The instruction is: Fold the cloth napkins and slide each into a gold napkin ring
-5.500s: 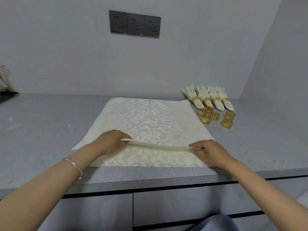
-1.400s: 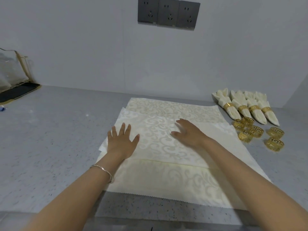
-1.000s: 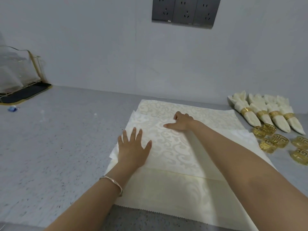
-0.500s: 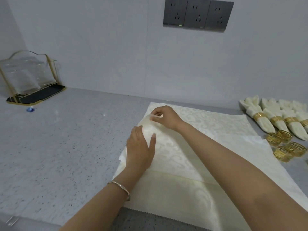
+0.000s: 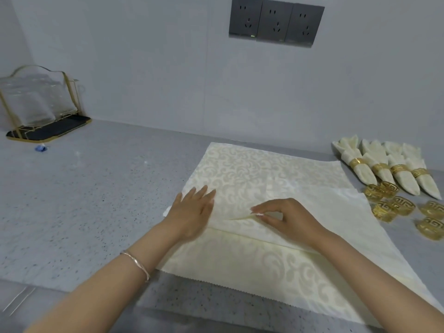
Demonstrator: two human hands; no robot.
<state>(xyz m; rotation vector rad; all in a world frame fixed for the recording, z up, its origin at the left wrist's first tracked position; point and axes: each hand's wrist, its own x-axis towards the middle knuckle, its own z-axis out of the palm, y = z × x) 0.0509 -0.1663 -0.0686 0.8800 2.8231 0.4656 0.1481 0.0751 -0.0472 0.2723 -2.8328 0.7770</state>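
Observation:
A cream patterned cloth napkin [image 5: 276, 258] lies spread on the grey counter, partly folded, over more cream cloth [image 5: 252, 164] behind it. My left hand [image 5: 192, 212] rests flat, fingers apart, on the napkin's left side. My right hand [image 5: 286, 217] pinches a napkin corner between thumb and forefinger and holds it over the middle of the cloth. Several loose gold napkin rings [image 5: 394, 205] lie to the right. Behind them are several folded napkins in gold rings [image 5: 384, 169].
A glass and gold-wire holder on a dark tray [image 5: 40, 109] stands at the far left by the wall, with a small blue object [image 5: 40, 148] in front of it. Grey wall sockets [image 5: 276, 22] sit above. The counter's front edge [image 5: 144, 316] runs close below the napkin.
My right hand took hold of the napkin's far left corner and has drawn it down toward the middle. My left hand stays pressed on the left side. The camera view has shifted left.

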